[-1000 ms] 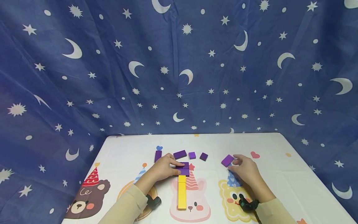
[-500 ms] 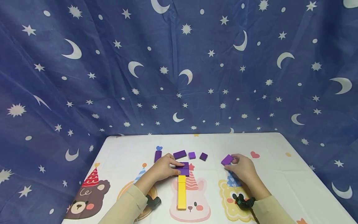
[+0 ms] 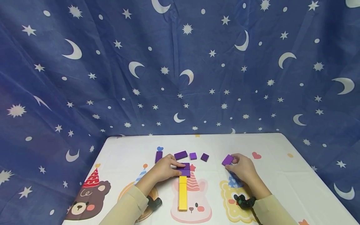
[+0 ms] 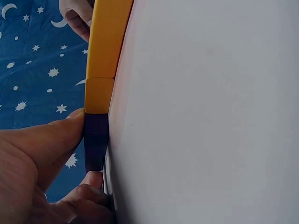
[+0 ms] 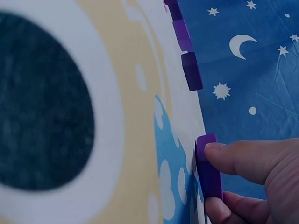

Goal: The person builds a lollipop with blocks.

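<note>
My left hand (image 3: 166, 168) pinches a cluster of flat purple blocks (image 3: 185, 172) between thumb and fingers. They lie edge to edge, partly covered by my fingers. Against their near side sits a small yellow block (image 3: 183, 179), with a long yellow block (image 3: 182, 197) continuing toward me. Over on the right, my right hand (image 3: 244, 167) grips a purple rectangular block (image 3: 227, 160) at the table surface. In the right wrist view the thumb is on one end of that purple block (image 5: 211, 175) and fingers are at the other.
Behind the cluster lie a dark purple block (image 3: 181, 155), a small violet block (image 3: 192, 156) and a dark square block (image 3: 205, 157). Another dark purple block (image 3: 158, 157) stands left, beyond my left hand. A starry blue curtain (image 3: 180, 78) hangs behind the white printed tablecloth (image 3: 270, 147).
My right hand has shifted slightly left and its fingers have closed in on the purple block, which has turned a little. My left hand and the yellow blocks stay in place.
</note>
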Available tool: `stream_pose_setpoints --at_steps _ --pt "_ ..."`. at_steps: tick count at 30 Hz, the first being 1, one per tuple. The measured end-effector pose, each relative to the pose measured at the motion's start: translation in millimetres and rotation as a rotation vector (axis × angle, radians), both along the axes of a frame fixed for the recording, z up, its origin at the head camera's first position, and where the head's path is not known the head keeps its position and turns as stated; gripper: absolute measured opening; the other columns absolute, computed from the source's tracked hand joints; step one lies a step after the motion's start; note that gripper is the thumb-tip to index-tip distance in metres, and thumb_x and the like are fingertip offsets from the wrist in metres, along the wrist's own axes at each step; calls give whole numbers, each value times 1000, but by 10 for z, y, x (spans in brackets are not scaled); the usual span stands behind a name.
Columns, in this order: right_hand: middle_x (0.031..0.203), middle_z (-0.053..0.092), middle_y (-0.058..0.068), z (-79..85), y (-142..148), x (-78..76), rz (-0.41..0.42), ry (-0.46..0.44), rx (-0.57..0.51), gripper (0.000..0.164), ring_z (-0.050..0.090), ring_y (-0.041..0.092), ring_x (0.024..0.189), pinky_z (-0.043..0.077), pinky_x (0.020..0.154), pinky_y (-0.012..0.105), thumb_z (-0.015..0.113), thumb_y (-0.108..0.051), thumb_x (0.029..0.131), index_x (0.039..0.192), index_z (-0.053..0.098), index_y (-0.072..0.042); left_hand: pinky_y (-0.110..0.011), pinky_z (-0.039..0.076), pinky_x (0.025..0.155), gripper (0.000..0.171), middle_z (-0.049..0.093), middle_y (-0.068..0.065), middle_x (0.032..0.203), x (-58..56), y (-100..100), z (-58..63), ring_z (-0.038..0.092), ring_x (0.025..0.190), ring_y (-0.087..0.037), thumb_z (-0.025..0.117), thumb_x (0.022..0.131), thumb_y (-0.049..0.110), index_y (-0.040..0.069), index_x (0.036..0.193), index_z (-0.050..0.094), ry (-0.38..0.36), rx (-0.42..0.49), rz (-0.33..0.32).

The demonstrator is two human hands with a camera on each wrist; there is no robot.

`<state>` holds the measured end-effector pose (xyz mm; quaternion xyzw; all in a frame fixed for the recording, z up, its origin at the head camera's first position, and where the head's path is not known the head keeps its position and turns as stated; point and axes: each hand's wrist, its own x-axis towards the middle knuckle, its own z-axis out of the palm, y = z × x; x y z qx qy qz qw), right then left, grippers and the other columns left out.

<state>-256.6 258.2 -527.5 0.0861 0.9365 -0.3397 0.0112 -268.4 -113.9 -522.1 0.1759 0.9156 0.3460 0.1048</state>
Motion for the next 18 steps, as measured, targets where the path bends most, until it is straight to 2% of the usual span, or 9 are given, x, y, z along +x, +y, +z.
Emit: stream_pose_setpoints --at_steps 8,15,18 --pt "112 69 15 12 -39 2 22 0 -1 73 65 26 91 60 71 36 89 -31 86 146 60 0 -43 52 95 32 63 0 121 0 -8 4 58 105 -19 88 89 32 39 120 83 -1 3 -6" --pt "109 72 11 31 -162 30 66 40 -4 69 64 26 95 60 84 45 89 -28 85 142 63 0 -43 52 95 32 63 0 121 -8 -3 -14 59 105 -18 88 88 31 39 119 83 6 2 -1" --pt "106 72 8 43 -221 31 82 47 -6 67 63 25 95 57 86 43 89 -27 85 141 65 0 -42 52 95 32 63 0 121 -10 -1 -18 59 105 -18 88 88 31 39 118 84 8 1 1"
